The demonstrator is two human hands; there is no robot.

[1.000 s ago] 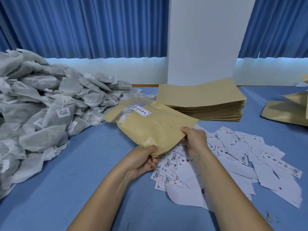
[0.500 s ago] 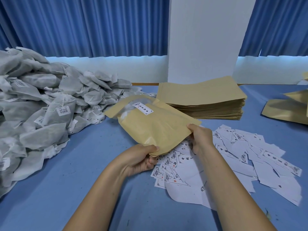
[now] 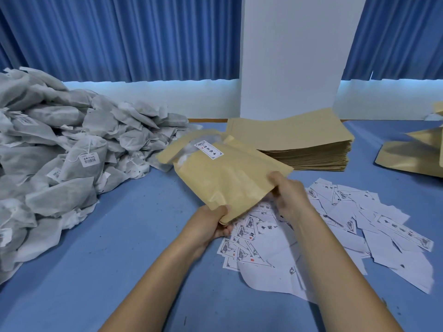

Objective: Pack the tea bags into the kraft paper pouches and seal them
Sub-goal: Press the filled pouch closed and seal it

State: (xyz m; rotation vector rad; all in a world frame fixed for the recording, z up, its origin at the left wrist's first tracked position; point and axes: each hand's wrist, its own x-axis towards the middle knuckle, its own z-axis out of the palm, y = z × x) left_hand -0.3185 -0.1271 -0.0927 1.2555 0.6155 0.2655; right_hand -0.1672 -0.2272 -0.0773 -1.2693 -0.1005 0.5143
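Both hands are on the tan kraft paper pouch (image 3: 223, 178), lifted at a tilt over the blue tabletop (image 3: 119, 236). The left hand (image 3: 211, 224) grips its near corner and the right hand (image 3: 290, 195) pinches its right edge. Something pale shows through the pouch's clear window strip (image 3: 189, 153), beside a white label (image 3: 208, 149). A heap of grey-white tea bags (image 3: 60, 168) lies left, a stack of flat kraft pouches (image 3: 299, 142) behind, and loose white printed labels (image 3: 359, 224) underneath.

We list: tan kraft pouch (image 3: 227, 185) with white, black-printed label (image 3: 208, 150); grey-white tea bags (image 3: 60, 164); blue table (image 3: 115, 259); pleated blue curtain (image 3: 119, 37); white slips (image 3: 374, 240) printed black, red stamps.
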